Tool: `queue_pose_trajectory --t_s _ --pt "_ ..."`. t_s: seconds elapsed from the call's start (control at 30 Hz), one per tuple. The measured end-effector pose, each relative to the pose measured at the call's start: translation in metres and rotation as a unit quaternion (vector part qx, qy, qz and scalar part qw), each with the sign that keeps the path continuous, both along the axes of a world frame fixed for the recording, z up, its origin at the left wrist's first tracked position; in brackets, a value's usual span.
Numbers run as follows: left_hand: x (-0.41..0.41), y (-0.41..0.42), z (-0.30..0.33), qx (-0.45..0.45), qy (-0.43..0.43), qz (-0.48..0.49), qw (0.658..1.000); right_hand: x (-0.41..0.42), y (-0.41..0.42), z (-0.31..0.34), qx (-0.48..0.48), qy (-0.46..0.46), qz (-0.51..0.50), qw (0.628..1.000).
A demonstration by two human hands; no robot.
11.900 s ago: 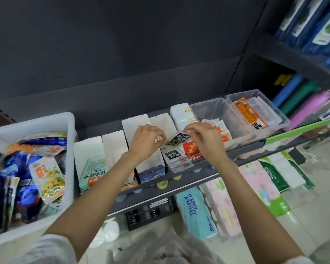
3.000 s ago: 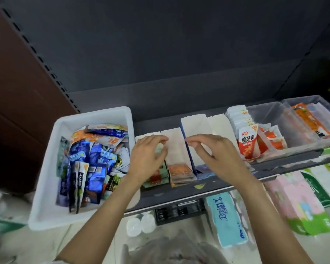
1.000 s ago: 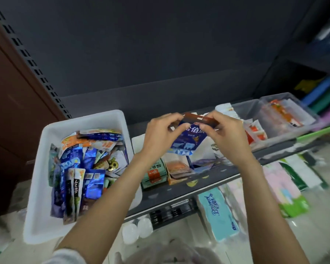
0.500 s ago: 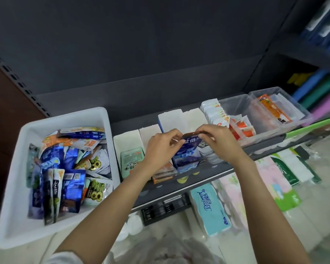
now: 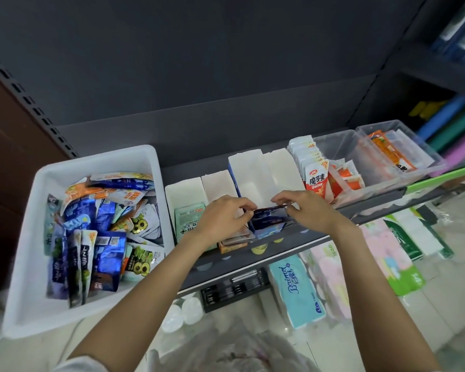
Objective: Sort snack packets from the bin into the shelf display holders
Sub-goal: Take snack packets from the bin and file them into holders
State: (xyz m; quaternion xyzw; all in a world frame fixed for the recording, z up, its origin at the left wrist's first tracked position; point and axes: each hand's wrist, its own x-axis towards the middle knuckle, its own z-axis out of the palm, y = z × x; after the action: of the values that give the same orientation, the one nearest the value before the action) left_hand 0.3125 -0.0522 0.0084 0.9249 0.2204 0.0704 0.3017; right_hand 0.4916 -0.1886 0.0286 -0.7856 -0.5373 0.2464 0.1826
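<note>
bin (image 5: 97, 161) left of holders (image 5: 248, 178), on shelf (image 5: 293, 244)

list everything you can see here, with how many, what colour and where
bin: one, white, left end of shelf
loose snack packets: many, mostly blue, in the bin
card display holders: four, white, mid shelf
blue packet: one, dark blue, going into third holder
green packet: one, first holder
clear tubs: two, right end of shelf
red-and-white packets: a row, beside left tub
tissue packs: several, floor below
left hand: pinches blue packet
right hand: pinches blue packet
</note>
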Motion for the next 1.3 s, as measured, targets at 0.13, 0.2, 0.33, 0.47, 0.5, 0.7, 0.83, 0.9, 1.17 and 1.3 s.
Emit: queue_pose_trajectory --t_s 0.13,0.2,0.33,0.47,0.5,0.7,0.83,0.9,1.17,1.3 --pt "-0.027 0.007 0.006 -0.024 -0.075 0.052 0.996 -0.015 -0.002 0.018 0.114 -0.045 -0.045 0.991" --pt "-0.048 0.012 0.007 -0.02 -0.143 0.103 0.984 -0.035 0.002 0.031 0.212 -0.059 -0.074 0.973" --pt "-0.104 0.024 0.01 0.01 -0.239 0.225 0.944 -0.098 0.032 0.045 0.319 -0.04 -0.062 0.945" --pt "-0.168 0.049 0.004 0.059 -0.202 0.319 0.924 -0.162 0.082 0.03 0.301 -0.01 0.026 0.953" --pt "-0.185 0.057 -0.002 0.075 -0.159 0.332 0.927 -0.177 0.096 0.023 0.279 -0.012 0.054 0.959" --pt "-0.253 0.093 -0.042 0.106 0.082 0.333 0.933 -0.246 0.18 -0.029 0.107 -0.079 0.158 0.978" --pt "-0.258 0.097 -0.044 0.107 0.066 0.296 0.947 -0.253 0.238 -0.041 0.105 -0.146 0.108 0.978" --pt "-0.258 0.098 -0.045 0.107 0.069 0.282 0.951 -0.251 0.267 -0.043 0.09 -0.158 0.087 0.98" --pt "-0.26 0.109 -0.049 0.091 0.036 0.278 0.956 -0.243 0.293 -0.064 0.045 -0.304 0.136 0.942" --pt "-0.261 0.11 -0.05 0.074 0.027 0.274 0.958 -0.237 0.284 -0.077 0.042 -0.357 0.178 0.916"
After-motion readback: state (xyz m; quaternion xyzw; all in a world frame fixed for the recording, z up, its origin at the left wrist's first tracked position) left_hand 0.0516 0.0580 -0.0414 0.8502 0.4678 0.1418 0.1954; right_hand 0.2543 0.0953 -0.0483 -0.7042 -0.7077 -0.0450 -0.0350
